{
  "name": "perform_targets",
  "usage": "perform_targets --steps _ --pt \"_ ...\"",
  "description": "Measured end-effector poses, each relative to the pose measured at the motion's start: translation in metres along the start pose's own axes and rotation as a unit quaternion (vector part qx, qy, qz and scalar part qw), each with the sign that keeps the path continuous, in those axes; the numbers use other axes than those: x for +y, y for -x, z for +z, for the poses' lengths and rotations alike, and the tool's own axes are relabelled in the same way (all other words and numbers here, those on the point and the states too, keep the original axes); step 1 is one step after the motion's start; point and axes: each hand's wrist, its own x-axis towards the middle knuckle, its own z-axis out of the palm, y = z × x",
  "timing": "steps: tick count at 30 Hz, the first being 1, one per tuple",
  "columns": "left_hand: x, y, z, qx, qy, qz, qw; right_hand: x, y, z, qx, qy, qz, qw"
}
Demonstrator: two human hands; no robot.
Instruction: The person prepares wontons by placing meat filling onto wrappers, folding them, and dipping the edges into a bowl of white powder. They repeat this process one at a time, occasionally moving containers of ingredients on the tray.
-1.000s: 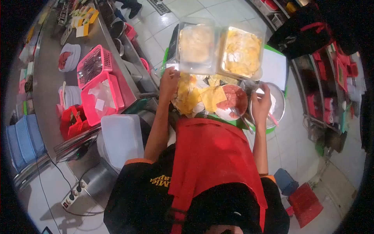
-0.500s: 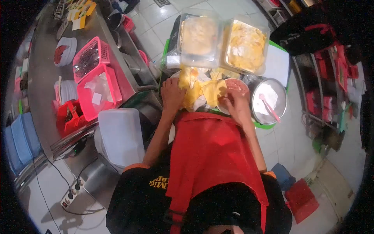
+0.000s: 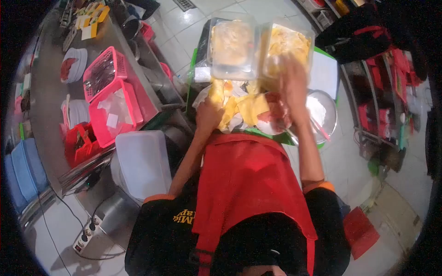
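My left hand (image 3: 210, 114) rests at the left edge of the yellow sheets (image 3: 252, 109), its fingers curled against them; whether it grips one is hard to see. Blurred by motion, my right hand (image 3: 293, 83) reaches over the near right edge of the right clear container (image 3: 287, 43), which holds yellow pieces dusted white. Beside it stands another clear container (image 3: 232, 48) with pale yellow contents. Below my right hand lies pinkish minced filling (image 3: 277, 109), partly hidden. A metal bowl (image 3: 332, 110) of white powder, with a pink-handled utensil (image 3: 321, 129), is to the right.
On the left, a metal counter (image 3: 46, 115) carries pink baskets (image 3: 138, 103) and a red caddy (image 3: 83, 142). A translucent lidded box (image 3: 143, 163) stands near my left arm. Shelves (image 3: 375, 101) line the right side. A power strip (image 3: 87, 235) lies at lower left.
My right hand has moved up and right, from the filling to the right container. My left hand has shifted slightly, its fingers now more curled. The view has shifted a little.
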Motion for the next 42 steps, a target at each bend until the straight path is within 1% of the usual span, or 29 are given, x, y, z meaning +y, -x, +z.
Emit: perform_targets --steps 1,2,4,5,6,7,8,9,10,12,14,16,18,19,20,21,22,24,26,28,31,33,34,37,38,42 --pt "0.0 -0.002 0.0 0.004 0.003 0.0 1.0 0.013 -0.009 0.009 0.005 0.033 -0.014 0.999" --pt "0.0 -0.003 0.001 0.007 0.007 0.001 1.0 0.024 -0.01 0.017 0.003 0.026 -0.014 1.0" --pt "-0.005 -0.007 0.009 0.017 0.013 -0.012 1.0 0.038 -0.011 0.03 -0.062 0.052 -0.029 0.996" --pt "-0.007 -0.009 0.013 0.026 0.025 -0.021 0.999 0.028 -0.012 0.027 -0.063 0.049 -0.033 0.996" --pt "-0.003 -0.007 0.007 0.024 0.037 -0.006 0.999 0.01 -0.011 0.015 -0.033 0.032 -0.024 0.999" --pt "0.0 -0.008 0.004 0.025 0.04 -0.012 0.999 -0.007 -0.006 0.006 -0.004 0.016 -0.014 1.0" --pt "0.003 -0.011 0.003 0.01 0.03 -0.026 0.999 -0.017 0.005 0.009 -0.019 -0.029 0.019 0.999" --pt "0.003 -0.012 0.003 -0.005 0.019 -0.038 0.999 -0.033 0.018 0.007 -0.081 -0.114 0.074 0.987" --pt "0.003 -0.012 0.004 -0.004 0.019 -0.041 0.999 -0.057 0.024 0.002 -0.167 -0.162 0.154 0.96" --pt "0.002 -0.014 0.007 -0.001 0.029 -0.046 0.999 -0.082 0.029 0.001 -0.36 -0.193 0.147 0.901" --pt "0.002 -0.015 0.012 0.01 0.027 -0.038 0.999 -0.078 0.061 0.041 -0.37 -0.272 0.157 0.874" --pt "0.002 -0.017 0.011 0.019 0.025 -0.032 0.999 -0.076 0.079 0.067 -0.362 -0.272 0.147 0.879" --pt "0.005 -0.019 0.007 -0.02 0.04 -0.061 0.997 -0.076 0.09 0.082 -0.354 -0.271 0.138 0.884" --pt "0.005 -0.02 0.003 -0.02 0.04 -0.059 0.997 -0.076 0.094 0.089 -0.352 -0.274 0.144 0.883" --pt "0.003 -0.021 0.001 -0.049 0.061 -0.073 0.994 -0.076 0.095 0.092 -0.351 -0.277 0.15 0.882" --pt "0.004 -0.024 -0.002 -0.077 0.082 -0.087 0.99 -0.077 0.096 0.095 -0.349 -0.277 0.149 0.883" --pt "0.005 -0.025 -0.003 -0.075 0.083 -0.085 0.99 -0.077 0.098 0.098 -0.352 -0.274 0.154 0.882" --pt "0.003 -0.023 0.004 -0.04 0.055 -0.084 0.994 -0.08 0.098 0.099 -0.356 -0.272 0.16 0.88" --pt "0.0 -0.024 0.006 -0.046 0.048 -0.084 0.994 -0.082 0.097 0.099 -0.367 -0.297 0.196 0.86" --pt "0.0 -0.025 0.008 -0.055 0.041 -0.079 0.995 -0.084 0.096 0.098 -0.372 -0.291 0.204 0.857" --pt "-0.001 -0.025 0.011 -0.053 0.066 -0.095 0.992 -0.085 0.096 0.096 -0.378 -0.3 0.222 0.847" --pt "0.005 -0.023 -0.002 -0.079 0.127 -0.093 0.984 -0.083 0.097 0.096 -0.378 -0.316 0.23 0.839" --pt "0.003 -0.023 -0.003 -0.079 0.128 -0.093 0.984 -0.082 0.101 0.1 -0.371 -0.324 0.233 0.839" --pt "-0.003 -0.026 0.004 -0.065 0.13 -0.066 0.987 -0.076 0.11 0.111 -0.352 -0.333 0.23 0.844" --pt "-0.004 -0.025 0.007 -0.06 0.151 -0.052 0.985 -0.078 0.109 0.11 -0.344 -0.334 0.225 0.848" --pt "-0.012 -0.026 0.017 -0.056 0.181 -0.019 0.982 -0.081 0.101 0.099 -0.367 -0.29 0.213 0.858"
